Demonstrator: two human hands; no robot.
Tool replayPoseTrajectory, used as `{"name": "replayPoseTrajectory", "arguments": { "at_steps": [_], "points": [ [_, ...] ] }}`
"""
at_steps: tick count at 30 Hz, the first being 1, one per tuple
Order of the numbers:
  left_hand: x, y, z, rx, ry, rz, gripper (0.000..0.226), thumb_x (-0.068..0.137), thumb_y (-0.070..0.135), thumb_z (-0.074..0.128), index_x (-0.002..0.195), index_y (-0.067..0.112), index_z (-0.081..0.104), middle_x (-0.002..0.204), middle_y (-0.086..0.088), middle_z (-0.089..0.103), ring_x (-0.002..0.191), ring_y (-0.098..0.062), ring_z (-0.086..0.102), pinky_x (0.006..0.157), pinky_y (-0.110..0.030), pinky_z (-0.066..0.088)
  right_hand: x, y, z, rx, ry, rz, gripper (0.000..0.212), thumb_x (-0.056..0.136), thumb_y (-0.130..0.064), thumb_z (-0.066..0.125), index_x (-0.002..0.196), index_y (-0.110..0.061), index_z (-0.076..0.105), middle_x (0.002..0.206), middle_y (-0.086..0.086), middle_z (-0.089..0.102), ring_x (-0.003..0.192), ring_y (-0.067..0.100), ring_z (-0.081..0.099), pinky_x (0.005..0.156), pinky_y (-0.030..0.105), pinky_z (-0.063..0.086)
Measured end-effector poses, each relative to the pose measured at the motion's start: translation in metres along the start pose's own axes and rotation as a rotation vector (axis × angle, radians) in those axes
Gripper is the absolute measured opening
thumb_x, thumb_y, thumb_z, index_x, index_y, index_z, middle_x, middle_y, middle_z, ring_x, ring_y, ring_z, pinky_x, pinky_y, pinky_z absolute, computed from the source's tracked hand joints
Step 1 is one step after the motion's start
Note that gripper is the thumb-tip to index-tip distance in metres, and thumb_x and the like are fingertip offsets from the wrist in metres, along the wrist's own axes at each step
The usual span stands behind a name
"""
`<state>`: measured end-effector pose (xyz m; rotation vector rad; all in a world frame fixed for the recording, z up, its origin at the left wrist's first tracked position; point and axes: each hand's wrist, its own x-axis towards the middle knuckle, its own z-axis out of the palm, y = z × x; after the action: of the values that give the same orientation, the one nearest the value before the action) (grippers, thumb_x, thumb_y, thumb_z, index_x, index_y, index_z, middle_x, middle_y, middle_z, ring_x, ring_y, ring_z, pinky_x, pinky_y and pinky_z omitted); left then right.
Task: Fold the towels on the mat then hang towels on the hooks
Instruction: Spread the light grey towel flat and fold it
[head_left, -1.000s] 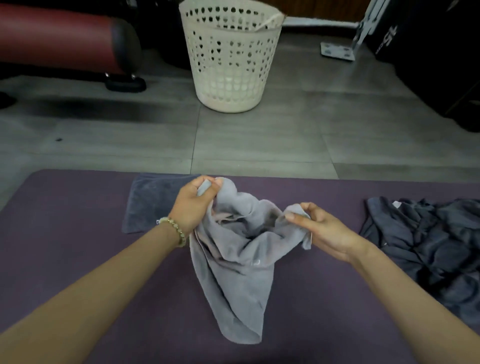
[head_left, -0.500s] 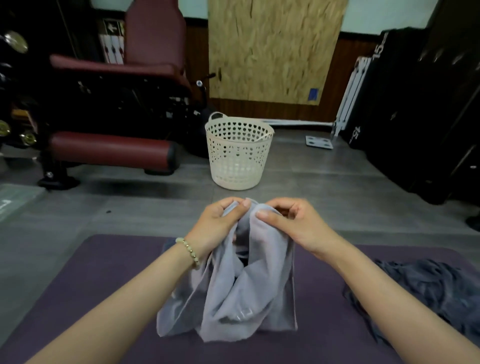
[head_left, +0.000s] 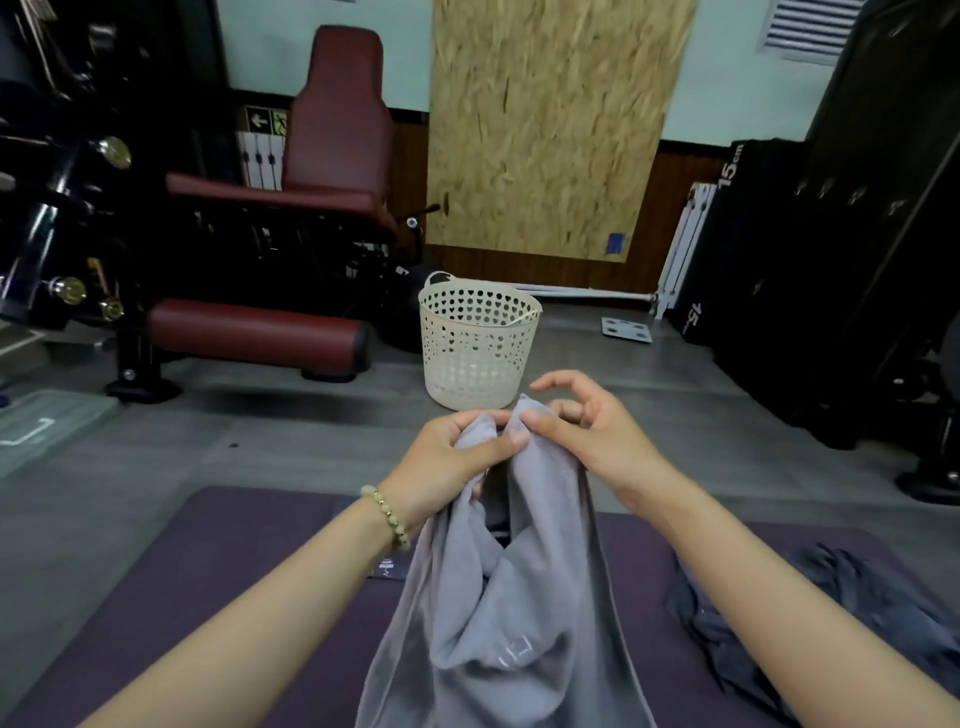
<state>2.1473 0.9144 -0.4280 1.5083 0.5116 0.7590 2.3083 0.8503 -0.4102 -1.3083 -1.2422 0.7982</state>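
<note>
- Hands that were spread apart a second ago have come together above the mat (head_left: 234, 571), raising the light grey towel (head_left: 514, 597) so that it hangs in loose folds from its top edge.
- Left hand (head_left: 457, 457), a bead bracelet (head_left: 387, 514) at the wrist, grips a bunched part of that edge with the thumb laid across the cloth.
- Right hand (head_left: 582, 431) pinches the neighbouring corner under its thumb, forefinger lifted free of the fabric.
- Progress looks early: this towel is being gathered corner to corner and no clean fold is made in it yet.
- One dark folded towel (head_left: 384, 569) shows only as a sliver on the mat beyond the left forearm, so one piece appears finished.
- Dark crumpled towels (head_left: 831, 597) lie heaped at the mat's right end, apparently waiting their turn.
- What look like hooks (head_left: 857, 195) stand on the black panel at far right; none carries a towel, so all the hanging is judged still to come.
- White perforated basket (head_left: 475, 364) stands on the floor just past the mat; whether anything lies in it cannot be told from this angle.
</note>
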Motion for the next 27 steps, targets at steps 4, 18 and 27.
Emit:
{"name": "replayPoseTrajectory", "arguments": {
  "at_steps": [4, 18, 27],
  "points": [
    [-0.008, 0.008, 0.003, 0.114, -0.01, 0.045, 0.018, 0.089, 0.013, 0.063, 0.104, 0.005, 0.067, 0.057, 0.016, 0.063, 0.046, 0.008, 0.053, 0.05, -0.004, 0.039, -0.004, -0.008, -0.008, -0.214, -0.028, 0.018, 0.02, 0.082, -0.022, 0.072, 0.098, -0.01, 0.071, 0.082, 0.02, 0.071, 0.074, 0.012, 0.063, 0.072, 0.022, 0.05],
    [0.013, -0.011, -0.092, 0.4, 0.655, 0.053, 0.044, 0.101, 0.04, 0.034, 0.072, 0.011, 0.049, 0.073, -0.005, 0.06, 0.066, -0.014, 0.054, 0.067, -0.031, 0.039, -0.024, 0.047, -0.097, -0.241, 0.429, 0.055, 0.007, 0.091, -0.02, 0.063, 0.086, -0.019, 0.068, 0.086, 0.006, 0.067, 0.08, 0.014, 0.057, 0.079, 0.035, 0.049],
    [0.004, -0.018, -0.117, 0.524, 0.744, 0.038, 0.043, 0.103, 0.036, 0.027, 0.066, 0.014, 0.03, 0.071, -0.004, 0.039, 0.075, -0.02, 0.037, 0.065, -0.032, 0.026, -0.035, 0.059, -0.126, -0.137, 0.648, 0.035, 0.009, 0.094, -0.019, 0.058, 0.091, -0.012, 0.063, 0.079, -0.003, 0.062, 0.07, 0.003, 0.055, 0.069, 0.016, 0.046]
  ]
}}
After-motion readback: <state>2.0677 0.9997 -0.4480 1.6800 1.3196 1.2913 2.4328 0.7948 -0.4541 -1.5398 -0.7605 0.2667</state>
